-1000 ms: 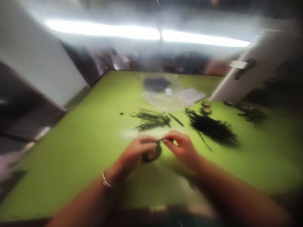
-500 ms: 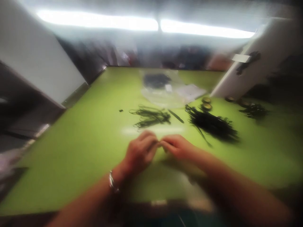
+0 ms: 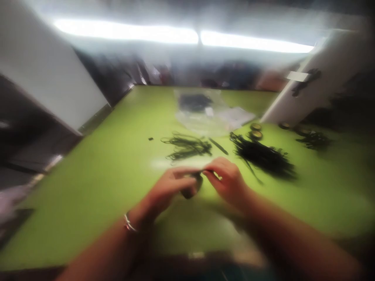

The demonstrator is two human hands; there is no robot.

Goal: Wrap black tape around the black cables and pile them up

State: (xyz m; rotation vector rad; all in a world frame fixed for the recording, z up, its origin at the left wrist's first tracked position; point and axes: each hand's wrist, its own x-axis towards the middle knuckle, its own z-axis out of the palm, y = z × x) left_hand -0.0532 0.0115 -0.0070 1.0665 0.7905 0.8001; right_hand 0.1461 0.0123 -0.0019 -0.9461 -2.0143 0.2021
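My left hand (image 3: 172,182) is closed on a dark round thing (image 3: 191,188), which looks like a roll of tape but is blurred and partly covered by the fingers. Right beside it, my right hand (image 3: 224,175) pinches with thumb and forefinger at the tip of the left forefinger. What lies in that pinch is too small to make out. Just beyond the hands lies a loose bundle of thin black cords (image 3: 189,146). A slim dark tool (image 3: 218,146) rests to the right of these cords.
A thick bundle of black cords (image 3: 263,156) lies to the right, with yellow-centred black rolls (image 3: 256,134) behind it. Farther back are a clear plastic bag (image 3: 196,103) with dark contents and a white paper (image 3: 238,117). Panels (image 3: 295,86) flank the green table (image 3: 88,187).
My left hand has turned and its forefinger has stretched out, bringing the dark round thing into sight. My right hand has shifted slightly up and to the right, still pinching.
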